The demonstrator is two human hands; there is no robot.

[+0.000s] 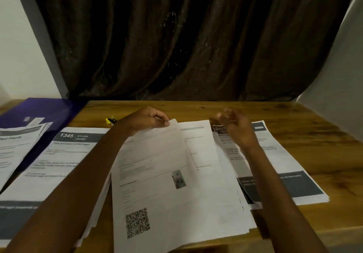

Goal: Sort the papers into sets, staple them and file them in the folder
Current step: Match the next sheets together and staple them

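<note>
Paper handles light and floppy: single sheets bend under their own weight, slide easily over each other, crease if pinched hard. Best hold looks like a far corner or edge, thumb on top, fingers under, lifting slowly so the sheet below does not drag along.

Top sheet [157,176], the one with the QR code, lies on the middle stack [206,154]. Left hand [149,119] pinches its far corner, just lifted off the stack, wrist low, forearm crossing over the 1345 pile [59,160] left of the stack. Right hand [235,127] hovers blurred over the pile [279,164] right of the stack, fingers loosely spread, holding nothing. Purple folder [39,111] sits far left of the stack, partly under papers. Yellow clip-like item [110,120], too small to identify, lies just behind the stack on the table [196,107].
</note>
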